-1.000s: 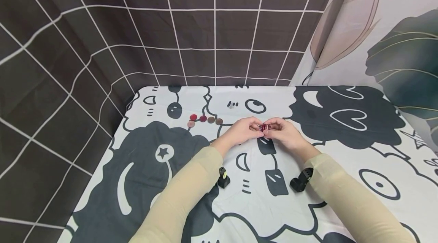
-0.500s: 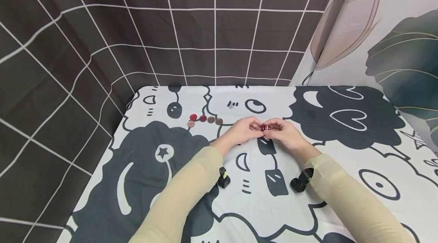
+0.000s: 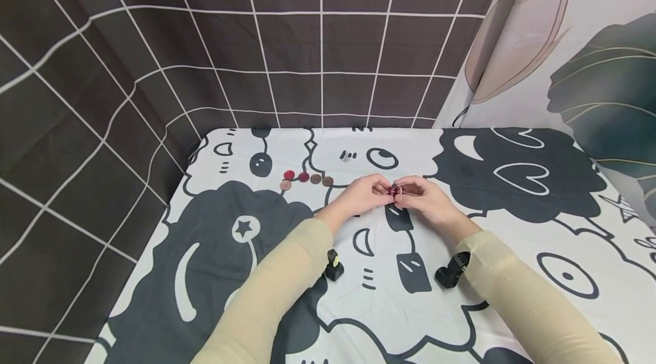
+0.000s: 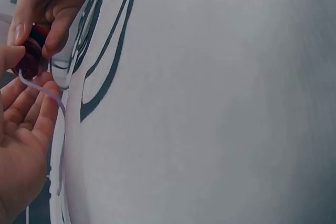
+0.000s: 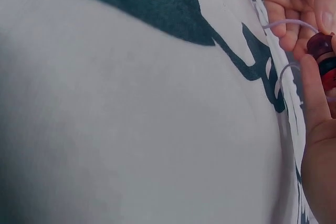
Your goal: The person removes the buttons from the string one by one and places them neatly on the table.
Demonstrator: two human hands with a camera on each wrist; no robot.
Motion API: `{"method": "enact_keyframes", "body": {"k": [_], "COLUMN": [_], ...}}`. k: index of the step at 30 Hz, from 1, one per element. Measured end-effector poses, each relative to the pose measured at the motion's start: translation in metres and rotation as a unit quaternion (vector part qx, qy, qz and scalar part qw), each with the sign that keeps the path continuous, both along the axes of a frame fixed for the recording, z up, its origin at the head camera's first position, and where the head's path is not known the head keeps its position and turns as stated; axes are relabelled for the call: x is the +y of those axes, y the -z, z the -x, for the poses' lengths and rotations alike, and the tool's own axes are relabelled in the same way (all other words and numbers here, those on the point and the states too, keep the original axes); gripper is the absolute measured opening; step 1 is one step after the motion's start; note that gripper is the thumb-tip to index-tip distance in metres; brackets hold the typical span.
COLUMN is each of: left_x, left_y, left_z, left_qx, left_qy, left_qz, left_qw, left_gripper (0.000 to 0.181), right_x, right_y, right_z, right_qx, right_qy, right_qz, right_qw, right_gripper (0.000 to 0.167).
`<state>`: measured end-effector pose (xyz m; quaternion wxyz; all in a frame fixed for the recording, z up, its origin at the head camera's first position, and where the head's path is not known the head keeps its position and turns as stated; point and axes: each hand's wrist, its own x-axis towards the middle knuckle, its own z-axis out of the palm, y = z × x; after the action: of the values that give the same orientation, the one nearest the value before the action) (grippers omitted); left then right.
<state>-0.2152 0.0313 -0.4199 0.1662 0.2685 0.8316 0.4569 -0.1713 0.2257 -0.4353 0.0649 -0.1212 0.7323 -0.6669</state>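
Both hands meet above the cloth in the head view, fingertips together. Between them is a short stack of disc-shaped beads (image 3: 395, 192), dark red and purple with a blackish one. My left hand (image 3: 363, 192) pinches the purple end of the stack (image 4: 30, 62), its other fingers loosely bent below. At the red end, my right hand (image 3: 426, 197) grips with thumb and fingers. A thin lilac cord (image 4: 59, 103) comes out of the purple end and hangs down; the right wrist view also shows this cord (image 5: 290, 22). Fingers hide part of the stack.
Several loose round discs lie on the patterned cloth (image 3: 369, 307) left of the hands: a bright red disc (image 3: 289, 174), a dark red disc (image 3: 304, 177), a pink disc (image 3: 285, 185) and brown discs (image 3: 315, 179). A dark gridded curtain (image 3: 292, 45) hangs behind.
Both hands stay in almost the same place, still holding the stack. Between the fingertips, the visible part of the beads shifts slightly. The loose discs have not moved.
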Motion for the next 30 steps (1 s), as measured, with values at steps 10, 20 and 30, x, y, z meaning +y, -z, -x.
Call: {"method": "enact_keyframes", "body": {"k": [10,20,30], "left_x": [-0.005,-0.008,-0.011], "left_y": [0.002,0.001,0.001], "left_z": [0.003,0.002,0.002], "left_qx": [0.003,-0.007,0.005], "left_qy": [-0.016,-0.036,-0.035], "left_qz": [-0.005,-0.020,-0.028], "left_qw": [0.9999,0.9991,0.9990], "left_gripper": [0.028,0.029,0.028], "right_x": [0.004,0.005,0.005], "right_y": [-0.003,-0.007,-0.007], "right_z": [-0.001,-0.003,-0.003], "right_qx": [-0.003,-0.013,-0.016], "right_qy": [0.012,0.017,0.018], "right_qz": [-0.014,-0.021,-0.020], "right_qw": [0.9998,0.9995,0.9995], "right_gripper": [0.037,0.039,0.037]}}
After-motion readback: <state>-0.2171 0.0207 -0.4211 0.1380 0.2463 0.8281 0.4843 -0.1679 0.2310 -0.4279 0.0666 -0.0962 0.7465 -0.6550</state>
